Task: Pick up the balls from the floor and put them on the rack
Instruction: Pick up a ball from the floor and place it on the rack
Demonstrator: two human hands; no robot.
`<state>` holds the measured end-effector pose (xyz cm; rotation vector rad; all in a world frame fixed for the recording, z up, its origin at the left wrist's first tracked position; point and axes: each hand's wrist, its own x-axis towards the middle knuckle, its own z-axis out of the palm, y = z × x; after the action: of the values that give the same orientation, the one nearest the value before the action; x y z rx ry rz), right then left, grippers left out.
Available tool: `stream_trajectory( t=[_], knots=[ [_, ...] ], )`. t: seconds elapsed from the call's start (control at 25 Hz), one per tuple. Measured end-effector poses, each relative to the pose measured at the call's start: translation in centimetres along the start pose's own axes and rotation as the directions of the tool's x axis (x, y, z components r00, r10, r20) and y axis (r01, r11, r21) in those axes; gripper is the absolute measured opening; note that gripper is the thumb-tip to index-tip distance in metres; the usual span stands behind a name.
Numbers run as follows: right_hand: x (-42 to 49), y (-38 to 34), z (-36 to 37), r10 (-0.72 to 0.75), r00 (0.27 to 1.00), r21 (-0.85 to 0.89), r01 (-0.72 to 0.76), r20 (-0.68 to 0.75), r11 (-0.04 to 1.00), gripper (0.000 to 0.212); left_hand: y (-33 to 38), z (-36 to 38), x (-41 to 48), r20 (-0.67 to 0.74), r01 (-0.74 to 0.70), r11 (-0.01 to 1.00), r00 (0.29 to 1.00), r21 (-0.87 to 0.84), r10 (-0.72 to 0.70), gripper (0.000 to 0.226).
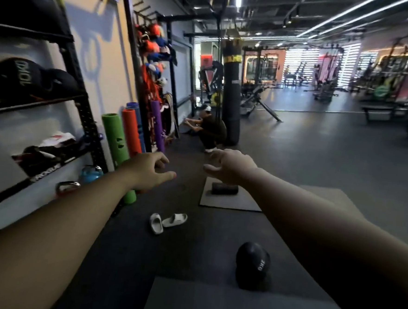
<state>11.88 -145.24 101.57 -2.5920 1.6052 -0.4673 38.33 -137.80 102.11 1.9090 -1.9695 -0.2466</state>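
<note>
A black medicine ball point(253, 264) marked 2KG lies on the dark floor near the bottom centre, with what looks like a second dark ball just below it. The black rack point(81, 102) stands along the left wall; a black 10KG ball point(17, 76) and another dark ball point(58, 82) rest on its middle shelf. My left hand point(148, 169) and my right hand point(231, 166) are stretched out ahead at mid-frame, both empty with fingers spread, well above and beyond the floor ball.
White slippers point(167, 221) lie on the floor ahead. A grey mat point(228, 199) carries a black foam roller point(224, 188). Green point(117, 143) and orange point(132, 132) rollers lean by the rack, kettlebells point(90, 173) below it. A person point(209, 130) squats beside a hanging punch bag point(231, 93).
</note>
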Motion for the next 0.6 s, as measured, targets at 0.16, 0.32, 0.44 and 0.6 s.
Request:
stream_trajectory(
  t=[0.16,0.32,0.44,0.6],
  knots=[
    [-1.2,9.0,2.5,0.125,0.989,0.024,-0.128,0.084,0.992,0.063,5.5,6.7,4.4,0.147,-0.029,1.000,0.989,0.009,0.027,0.057],
    [-1.8,16.2,4.9,0.207,0.974,0.016,-0.209,0.094,0.978,0.061,9.1,12.4,9.3,0.257,-0.063,0.997,0.965,0.045,0.050,0.056],
    [-1.7,21.2,7.8,0.270,0.955,0.010,-0.273,0.123,0.962,0.060,10.6,17.6,13.6,0.352,-0.093,0.996,0.932,0.010,0.084,0.058],
    [1.2,27.2,11.4,0.329,0.932,-0.026,-0.329,0.153,0.944,0.058,10.6,24.9,20.5,0.444,-0.129,0.992,0.888,-0.012,0.120,0.062]
  ],
)
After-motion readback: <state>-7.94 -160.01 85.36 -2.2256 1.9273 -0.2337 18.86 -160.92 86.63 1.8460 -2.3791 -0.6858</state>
